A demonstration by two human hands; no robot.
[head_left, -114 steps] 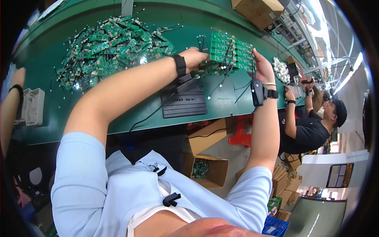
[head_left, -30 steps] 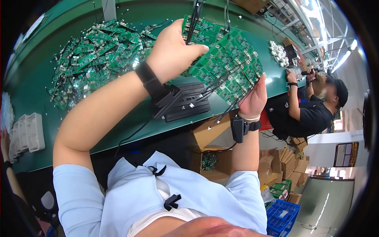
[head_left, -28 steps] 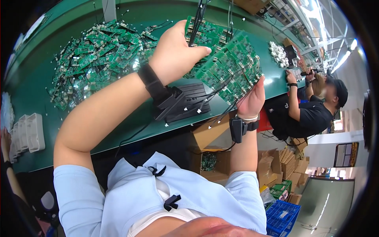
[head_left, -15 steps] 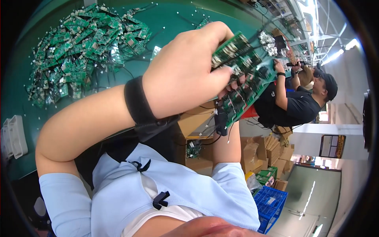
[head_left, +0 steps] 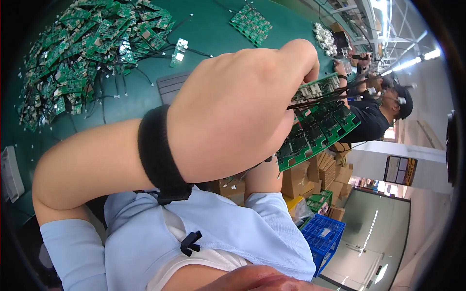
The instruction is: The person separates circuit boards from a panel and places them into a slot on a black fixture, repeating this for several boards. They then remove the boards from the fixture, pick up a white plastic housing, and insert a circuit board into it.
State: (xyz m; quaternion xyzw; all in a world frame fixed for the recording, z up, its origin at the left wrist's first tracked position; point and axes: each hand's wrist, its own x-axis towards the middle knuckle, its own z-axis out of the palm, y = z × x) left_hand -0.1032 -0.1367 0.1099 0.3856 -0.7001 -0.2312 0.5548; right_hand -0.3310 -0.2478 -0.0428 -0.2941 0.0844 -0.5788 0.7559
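Observation:
My left hand (head_left: 238,106), with a black band on its wrist, is closed at the left edge of a green circuit board panel (head_left: 320,136). Dark cables (head_left: 325,98) run out of its curled fingers to the right across the panel, with blurred white plugs at their far ends. The panel is tilted and held up off the table. Behind it rises my right forearm (head_left: 264,179); the left hand and panel hide the right hand and its fingers. A large heap of small wired circuit boards (head_left: 97,43) lies at the far left.
Another board panel (head_left: 251,25) lies on the green table (head_left: 204,19); a small board (head_left: 178,53) lies near a grey slotted piece (head_left: 172,87). White parts (head_left: 324,40) are piled further right. A person in black (head_left: 371,116) works beyond. Cardboard boxes (head_left: 296,179) and a blue crate (head_left: 324,237) stand at right.
My left hand and the panel have shifted right and slightly down. The cables now stretch out to the right. The second panel and the grey slotted piece have come into clearer view.

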